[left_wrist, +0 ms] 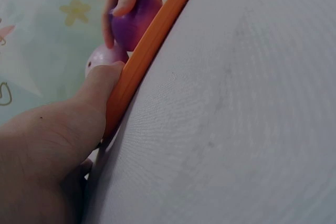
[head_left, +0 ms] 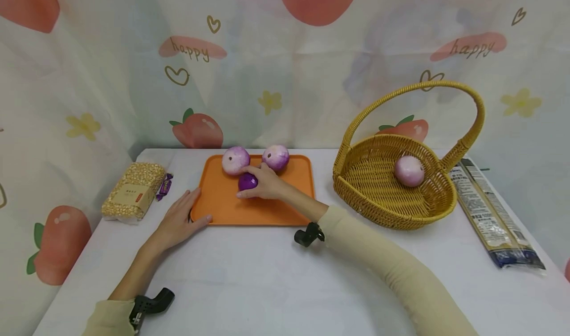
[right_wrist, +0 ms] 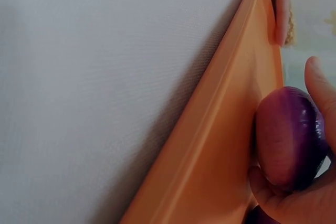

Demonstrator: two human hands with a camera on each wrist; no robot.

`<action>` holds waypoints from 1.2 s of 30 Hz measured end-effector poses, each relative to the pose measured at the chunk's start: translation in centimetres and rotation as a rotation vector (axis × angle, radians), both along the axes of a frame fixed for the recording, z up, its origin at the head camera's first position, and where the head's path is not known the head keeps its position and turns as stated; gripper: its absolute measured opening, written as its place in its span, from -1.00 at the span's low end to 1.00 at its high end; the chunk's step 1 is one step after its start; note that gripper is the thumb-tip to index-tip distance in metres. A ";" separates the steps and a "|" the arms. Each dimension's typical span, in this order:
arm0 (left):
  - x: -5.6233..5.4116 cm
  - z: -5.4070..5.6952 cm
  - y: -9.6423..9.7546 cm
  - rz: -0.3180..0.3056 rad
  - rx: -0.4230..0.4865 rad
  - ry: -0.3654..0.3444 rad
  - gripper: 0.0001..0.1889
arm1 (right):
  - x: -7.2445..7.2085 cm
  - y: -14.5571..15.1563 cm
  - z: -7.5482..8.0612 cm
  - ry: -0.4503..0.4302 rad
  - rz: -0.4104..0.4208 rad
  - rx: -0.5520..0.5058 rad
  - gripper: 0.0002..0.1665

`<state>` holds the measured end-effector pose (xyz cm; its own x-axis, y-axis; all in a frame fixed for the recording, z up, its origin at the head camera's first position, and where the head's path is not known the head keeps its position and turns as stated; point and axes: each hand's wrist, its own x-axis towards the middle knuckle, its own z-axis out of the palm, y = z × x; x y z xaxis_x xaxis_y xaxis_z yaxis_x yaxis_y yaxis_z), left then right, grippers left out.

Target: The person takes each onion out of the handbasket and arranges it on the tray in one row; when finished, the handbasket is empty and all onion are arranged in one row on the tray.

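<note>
An orange tray [head_left: 222, 210] lies on the table with two pale purple onions, the left onion [head_left: 236, 160] and the right onion [head_left: 276, 158], at its back edge. My right hand [head_left: 266, 183] is over the tray, its thumb and fingers curved around a darker purple onion [head_left: 247, 182]. In the right wrist view, this onion [right_wrist: 289, 137] sits between the thumb and fingers, close to the tray surface. My left hand [head_left: 180, 221] rests at the tray's front left corner, fingers extended along the left side and thumb on the front rim.
Right of the tray stands a wicker basket [head_left: 383, 217] with a tall handle, holding one pale onion [head_left: 409, 171]. Flat packages [head_left: 494, 212] lie beyond it. At the left are a bag of yellow kernels [head_left: 135, 190] and a small purple-wrapped candy [head_left: 165, 186].
</note>
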<state>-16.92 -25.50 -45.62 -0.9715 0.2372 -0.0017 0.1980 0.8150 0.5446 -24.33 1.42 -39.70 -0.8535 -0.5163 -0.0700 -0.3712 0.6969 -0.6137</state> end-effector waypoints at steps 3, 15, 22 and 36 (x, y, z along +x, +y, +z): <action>0.0 -0.1 0.0 -0.005 0.001 0.005 -0.03 | 0.0 0.1 -0.1 0.016 0.001 -0.001 -0.18; 0.2 -0.1 0.1 0.002 0.004 -0.009 -0.03 | 0.5 1.3 0.7 0.107 0.004 -0.047 -0.19; 0.2 0.1 0.1 -0.006 0.011 0.000 -0.03 | 1.6 3.2 2.0 0.140 0.022 -0.117 -0.29; 0.3 0.2 0.0 -0.011 0.012 0.001 -0.03 | 3.1 7.4 3.0 0.111 0.024 -0.116 -0.20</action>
<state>-16.64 -25.46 -45.38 -0.9687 0.2481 0.0020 0.2076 0.8063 0.5538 -21.27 8.80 -36.65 -0.8398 -0.5361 0.0852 -0.4569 0.6134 -0.6441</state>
